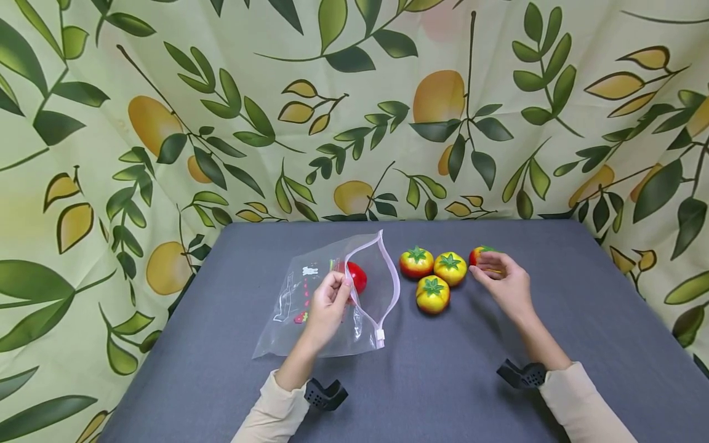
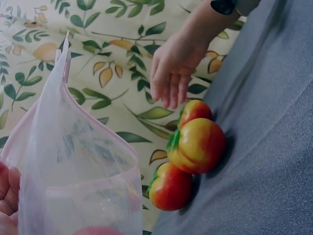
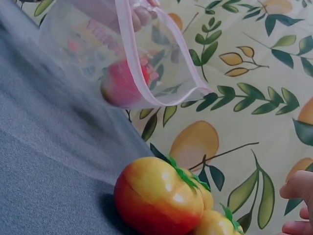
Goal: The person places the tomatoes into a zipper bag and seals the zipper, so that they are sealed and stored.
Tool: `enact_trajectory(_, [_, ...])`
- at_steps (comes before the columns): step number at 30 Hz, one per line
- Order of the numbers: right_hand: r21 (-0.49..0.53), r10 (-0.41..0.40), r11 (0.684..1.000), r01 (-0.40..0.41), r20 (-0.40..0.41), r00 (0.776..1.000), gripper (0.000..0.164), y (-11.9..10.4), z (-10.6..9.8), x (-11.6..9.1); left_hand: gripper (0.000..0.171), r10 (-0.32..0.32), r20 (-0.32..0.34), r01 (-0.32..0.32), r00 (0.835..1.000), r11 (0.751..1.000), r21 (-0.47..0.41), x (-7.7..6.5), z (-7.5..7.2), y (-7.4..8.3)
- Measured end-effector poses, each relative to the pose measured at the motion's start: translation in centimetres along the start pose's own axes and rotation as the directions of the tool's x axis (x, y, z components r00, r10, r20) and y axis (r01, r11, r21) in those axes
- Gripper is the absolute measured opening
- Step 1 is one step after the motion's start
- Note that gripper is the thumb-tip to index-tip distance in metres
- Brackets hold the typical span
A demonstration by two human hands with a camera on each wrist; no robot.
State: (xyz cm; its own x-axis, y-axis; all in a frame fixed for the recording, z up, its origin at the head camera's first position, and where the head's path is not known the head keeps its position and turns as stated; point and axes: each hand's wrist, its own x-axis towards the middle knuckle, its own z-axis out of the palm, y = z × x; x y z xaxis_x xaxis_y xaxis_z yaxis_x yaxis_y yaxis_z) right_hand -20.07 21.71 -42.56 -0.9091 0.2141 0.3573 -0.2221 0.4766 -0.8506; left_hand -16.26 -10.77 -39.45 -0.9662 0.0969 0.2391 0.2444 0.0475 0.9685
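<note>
My left hand point(image 1: 327, 304) pinches the rim of a clear zip bag point(image 1: 282, 307) with a pale pink edge and a white slider. The bag's mouth gapes to the right, and a red fruit point(image 1: 357, 278) shows inside it. My right hand point(image 1: 506, 284) is raised with bent, relaxed fingers just in front of a red-yellow tomato point(image 1: 477, 254), which it partly hides. In the left wrist view, that hand point(image 2: 176, 68) hangs above the tomatoes point(image 2: 200, 147) with nothing seen in its fingers. Between bag and right hand sit three more tomatoes point(image 1: 434, 294) with green leafy tops.
Everything lies on a grey cloth-covered table point(image 1: 354, 406). A leaf-and-fruit patterned curtain point(image 1: 354, 123) rises behind and along both sides. Each wrist wears a black camera mount point(image 1: 325, 394).
</note>
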Motion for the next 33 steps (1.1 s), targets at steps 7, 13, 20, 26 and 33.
enact_trajectory(7, [-0.021,0.029,0.999,-0.029,-0.039,0.999,0.037,0.5,0.0,0.3,0.015,0.014,0.004,-0.014,1.0,1.0,0.0,0.1,0.0,0.0])
enact_trajectory(13, [-0.007,0.054,0.998,-0.055,-0.089,0.995,0.038,0.9,-0.2,0.4,0.015,0.013,0.006,-0.013,1.0,1.0,0.003,0.1,-0.1,-0.2])
enact_trajectory(20, [0.005,0.062,0.998,-0.062,-0.112,0.992,0.038,1.3,-0.6,0.4,0.014,0.012,-0.001,-0.012,1.0,1.0,0.009,0.2,0.0,-0.2])
enact_trajectory(26, [-0.007,0.084,0.996,-0.086,-0.129,0.988,0.037,1.6,-1.2,0.4,0.013,0.008,0.002,-0.008,1.0,1.0,0.015,0.1,0.0,-0.2])
enact_trajectory(33, [0.003,0.113,0.993,-0.114,-0.147,0.983,0.039,1.9,-1.6,0.5,0.014,0.019,0.001,-0.019,1.0,1.0,0.024,0.1,0.0,-0.3])
